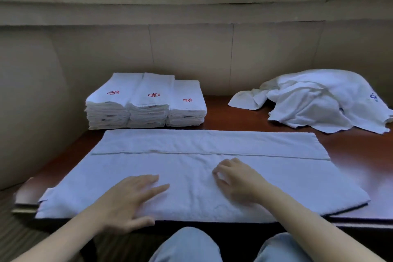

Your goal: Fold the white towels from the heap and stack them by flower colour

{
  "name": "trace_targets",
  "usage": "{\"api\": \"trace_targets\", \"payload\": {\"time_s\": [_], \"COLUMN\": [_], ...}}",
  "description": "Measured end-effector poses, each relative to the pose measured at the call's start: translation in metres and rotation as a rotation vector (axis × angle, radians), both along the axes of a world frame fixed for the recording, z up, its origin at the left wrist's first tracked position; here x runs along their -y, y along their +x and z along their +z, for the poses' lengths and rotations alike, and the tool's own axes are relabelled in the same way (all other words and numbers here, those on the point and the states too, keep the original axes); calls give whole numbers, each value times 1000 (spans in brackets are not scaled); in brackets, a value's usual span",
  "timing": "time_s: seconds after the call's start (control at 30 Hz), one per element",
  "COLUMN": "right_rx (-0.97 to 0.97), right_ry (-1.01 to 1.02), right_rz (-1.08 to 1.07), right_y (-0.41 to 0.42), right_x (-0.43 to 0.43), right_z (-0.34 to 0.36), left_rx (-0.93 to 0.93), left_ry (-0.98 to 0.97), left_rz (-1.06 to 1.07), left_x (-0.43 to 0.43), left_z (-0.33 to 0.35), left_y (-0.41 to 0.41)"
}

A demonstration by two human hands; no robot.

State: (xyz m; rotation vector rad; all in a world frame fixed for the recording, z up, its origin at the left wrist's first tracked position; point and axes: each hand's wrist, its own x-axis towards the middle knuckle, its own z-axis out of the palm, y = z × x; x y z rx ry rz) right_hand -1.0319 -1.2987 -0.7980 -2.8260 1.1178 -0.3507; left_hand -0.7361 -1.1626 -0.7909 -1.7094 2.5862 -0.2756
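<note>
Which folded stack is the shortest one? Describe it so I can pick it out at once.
Start at the dark wooden table under the window. At its far left, three folded stacks stand side by side against the wall. Take the rightmost stack: it is lower than its two neighbours and sits nearest the heap.

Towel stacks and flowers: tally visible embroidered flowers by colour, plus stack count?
Red flowers: 3, one atop each folded stack (left stack, middle stack, right stack)
Blue flowers: 1, on the heap
Total flowers: 4
Folded stacks: 3
The spread towel shows no flower.
</note>
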Motion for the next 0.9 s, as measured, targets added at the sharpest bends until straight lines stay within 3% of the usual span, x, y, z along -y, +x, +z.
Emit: {"api": "trace_targets", "payload": {"time_s": [0.07, 0.17, 0.27, 0.4, 0.57, 0.77, 0.9], "right_rx": [-39, -111, -182, -158, -179, -17, 140], "right_ry": [-33, -29, -48, -134, -90, 37, 13], "right_rz": [124, 254, 296, 252, -57, -425, -508], "right_y": [33, 57, 67, 80, 73, 35, 38], "right_x": [-23, -47, -58, -65, -51, 19, 74], "right_z": [2, 3, 3, 7, 10, 35, 52], "left_rx": [82, -115, -252, -452, -712, -1293, -1300], "left_ry": [-162, -270, -324, -196, -211, -265, -367], "left_rz": [-78, -44, 251, 642, 762, 767, 838], "left_x": [-15, -28, -24, -18, -17, 18, 79], "left_z": [-1, -4, -5, 6, 42, 33, 33], "left_y": [12, 28, 48, 87, 130, 150, 152]}}
